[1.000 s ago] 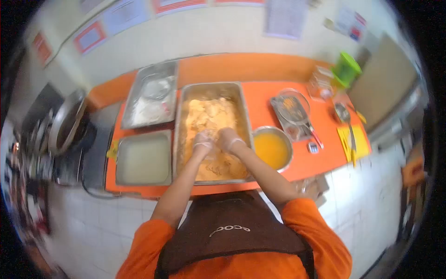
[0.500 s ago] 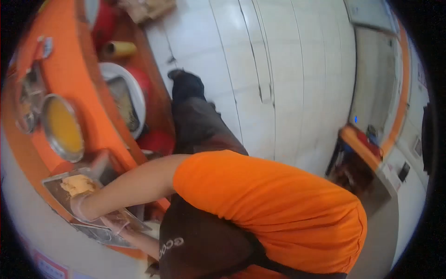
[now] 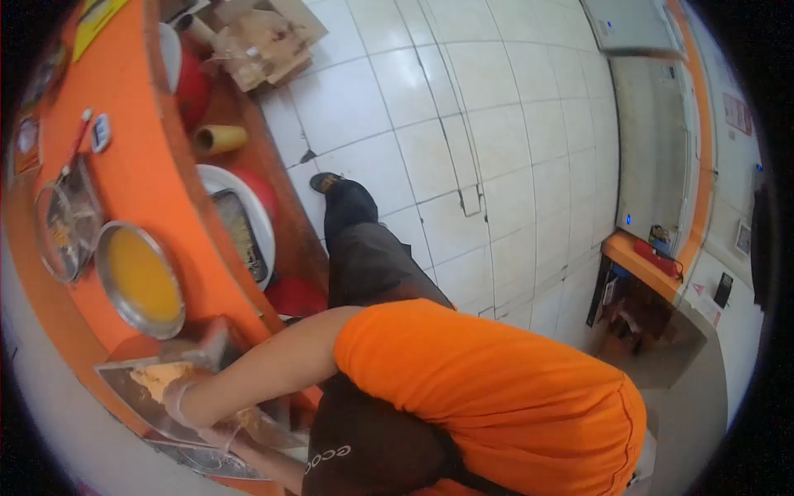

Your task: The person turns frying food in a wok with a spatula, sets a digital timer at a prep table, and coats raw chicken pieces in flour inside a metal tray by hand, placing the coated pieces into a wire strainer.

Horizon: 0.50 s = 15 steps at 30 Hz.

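Note:
At the lower left, a deep metal tray [image 3: 122, 395] holds orange crumbly coating and coated pieces [image 3: 159, 377]. My right hand [image 3: 184, 402], in a thin clear glove, reaches down into it beside the orange pieces, its fingers hidden. Just below, my left hand [image 3: 222, 435] is also gloved and over the tray, largely covered by my right forearm, so its grip does not show. A round metal bowl of yellow-orange liquid [image 3: 145, 276] stands near the tray on the orange counter.
Beyond the bowl are a strainer [image 3: 58, 233], a small digital device [image 3: 101, 133] and a yellow sheet [image 3: 98, 25]. Under the counter sit a white basin [image 3: 266, 230], a yellow roll [image 3: 222, 140] and red stools. Cardboard [image 3: 260, 45] lies on the tiled floor.
The camera has swung far to the right, bringing floor and under-counter shelf into view. The tray and both hands now appear at the lower left; both hands remain at the tray.

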Available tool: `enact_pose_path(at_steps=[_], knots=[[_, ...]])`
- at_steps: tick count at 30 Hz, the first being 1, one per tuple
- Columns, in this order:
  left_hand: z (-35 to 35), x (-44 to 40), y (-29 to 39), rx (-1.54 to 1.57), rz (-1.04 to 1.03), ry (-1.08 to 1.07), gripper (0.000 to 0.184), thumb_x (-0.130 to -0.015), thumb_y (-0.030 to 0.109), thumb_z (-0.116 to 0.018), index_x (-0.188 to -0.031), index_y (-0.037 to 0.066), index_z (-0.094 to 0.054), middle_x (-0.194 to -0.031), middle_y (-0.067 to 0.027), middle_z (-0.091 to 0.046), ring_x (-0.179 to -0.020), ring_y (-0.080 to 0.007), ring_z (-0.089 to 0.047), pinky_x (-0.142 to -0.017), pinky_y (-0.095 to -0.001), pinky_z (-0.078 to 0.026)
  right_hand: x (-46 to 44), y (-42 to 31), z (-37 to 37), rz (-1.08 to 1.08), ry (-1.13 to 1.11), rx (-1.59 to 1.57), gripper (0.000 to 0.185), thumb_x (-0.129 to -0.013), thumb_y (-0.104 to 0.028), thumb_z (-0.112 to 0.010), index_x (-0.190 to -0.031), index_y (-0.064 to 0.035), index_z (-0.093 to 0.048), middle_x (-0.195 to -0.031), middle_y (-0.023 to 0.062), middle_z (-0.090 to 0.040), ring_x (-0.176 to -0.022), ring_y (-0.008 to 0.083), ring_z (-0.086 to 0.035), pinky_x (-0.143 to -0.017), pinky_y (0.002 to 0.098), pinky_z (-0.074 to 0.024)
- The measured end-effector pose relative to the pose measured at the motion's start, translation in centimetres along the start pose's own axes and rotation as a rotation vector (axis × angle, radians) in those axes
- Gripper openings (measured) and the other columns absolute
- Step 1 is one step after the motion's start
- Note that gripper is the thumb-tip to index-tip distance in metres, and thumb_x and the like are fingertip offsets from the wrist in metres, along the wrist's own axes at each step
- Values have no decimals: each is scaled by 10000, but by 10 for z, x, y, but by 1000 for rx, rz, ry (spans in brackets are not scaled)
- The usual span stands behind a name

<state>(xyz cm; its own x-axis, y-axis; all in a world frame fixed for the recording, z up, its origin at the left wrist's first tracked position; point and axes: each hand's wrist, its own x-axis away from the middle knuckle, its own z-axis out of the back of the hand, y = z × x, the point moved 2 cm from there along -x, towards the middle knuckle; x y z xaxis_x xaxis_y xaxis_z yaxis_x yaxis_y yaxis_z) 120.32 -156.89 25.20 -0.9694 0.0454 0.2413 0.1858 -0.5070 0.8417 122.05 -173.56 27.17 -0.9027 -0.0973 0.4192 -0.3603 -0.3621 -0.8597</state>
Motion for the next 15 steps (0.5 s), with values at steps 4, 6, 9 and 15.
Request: enact_pose_path(at_steps=[4, 6, 9, 15], knots=[[-16, -1, 25, 18, -25, 136, 381, -915, 249, -573, -1216, 14, -573, -1073, -116, -626, -946, -230, -601, -809, -364, -491, 28, 0, 55, 151, -183, 94, 368, -722, -242, -774, -1039, -55, -760, -1037, 98, -737, -964, 296, -700, -782, 481, -563], [-21, -1, 34, 6, -34, 201, 345, -911, 224, -567, -1178, 7, -591, -1017, -109, -640, -888, -227, -612, -760, -360, -504, 26, -7, 62, 117, -162, 60, 338, -732, -251, -767, -1021, -77, -766, -1021, 91, -742, -955, 292, -702, -778, 485, -562], [-24, -1, 43, -2, -22, 292, 296, -904, 187, -557, -1122, -3, -617, -933, -98, -662, -801, -223, -629, -686, -353, -524, 17, -17, 65, 216, -236, 69, 264, -795, -188, -659, -980, -25, -752, -990, 178, -732, -926, 318, -713, -748, 450, -563], [6, -19, -41, -329, -177, 458, 186, -859, 80, -524, -935, -26, -657, -745, -64, -637, -619, -151, -542, -531, -335, -435, -18, -40, 38, 240, -364, 312, 252, -841, -247, -642, -969, -63, -756, -1021, 172, -726, -941, 316, -709, -818, 410, -554]])
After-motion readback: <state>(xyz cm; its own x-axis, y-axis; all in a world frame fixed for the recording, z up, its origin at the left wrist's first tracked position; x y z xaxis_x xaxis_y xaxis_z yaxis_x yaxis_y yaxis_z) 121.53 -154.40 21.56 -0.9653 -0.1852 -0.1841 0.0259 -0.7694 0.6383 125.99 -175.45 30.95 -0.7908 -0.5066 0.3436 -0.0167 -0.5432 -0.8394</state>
